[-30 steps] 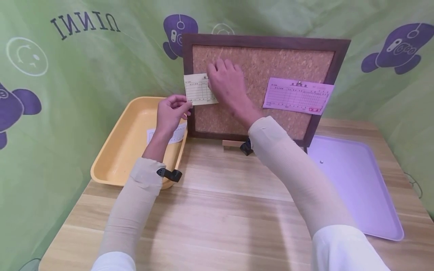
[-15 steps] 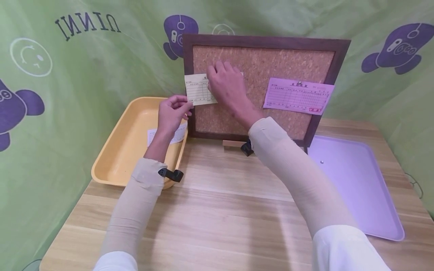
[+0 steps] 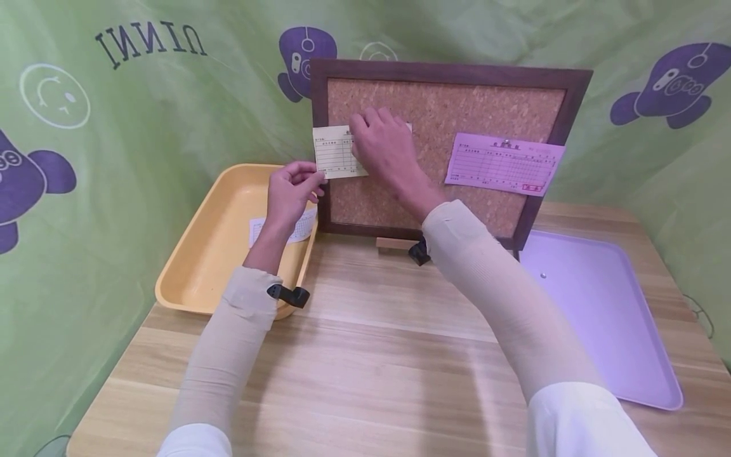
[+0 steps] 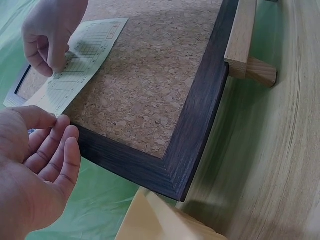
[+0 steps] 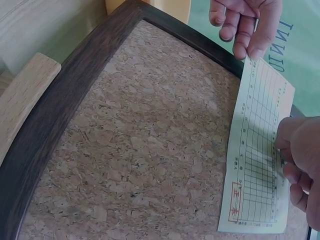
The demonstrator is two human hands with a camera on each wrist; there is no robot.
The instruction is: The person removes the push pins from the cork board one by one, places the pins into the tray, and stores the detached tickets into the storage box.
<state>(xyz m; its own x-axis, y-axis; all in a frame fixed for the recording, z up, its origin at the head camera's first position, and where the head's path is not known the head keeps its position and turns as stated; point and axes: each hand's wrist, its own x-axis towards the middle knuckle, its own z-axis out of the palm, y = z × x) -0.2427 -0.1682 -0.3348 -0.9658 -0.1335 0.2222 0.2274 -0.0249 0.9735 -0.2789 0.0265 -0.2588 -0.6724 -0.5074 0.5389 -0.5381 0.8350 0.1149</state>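
A pale yellow printed slip [image 3: 334, 153] lies against the left part of a framed corkboard [image 3: 377, 206]. Its lower left corner is pinched between thumb and forefinger of the left hand [image 3: 289, 193], beside the frame, as the left wrist view shows at the slip [image 4: 87, 54] and the hand [image 4: 40, 167]. The right hand [image 3: 388, 146] has curled fingers at the slip's upper edge, covering its middle; in the right wrist view this hand [image 5: 306, 155] hides whatever is between its fingertips. A pink slip [image 3: 502, 166] hangs on the board's right side under a small clear pin [image 3: 506, 141].
At the left, a yellow tray [image 3: 191, 254] contains a white printed slip [image 3: 302, 227], partly behind the left wrist. A purple tray [image 3: 594, 304] with one small shiny pin [image 3: 543, 275] is at the right. A wooden stand [image 3: 394, 243] supports the board.
The camera view has shifted slightly. Both hands stay at the yellow slip, with no clear movement of hands or slip.
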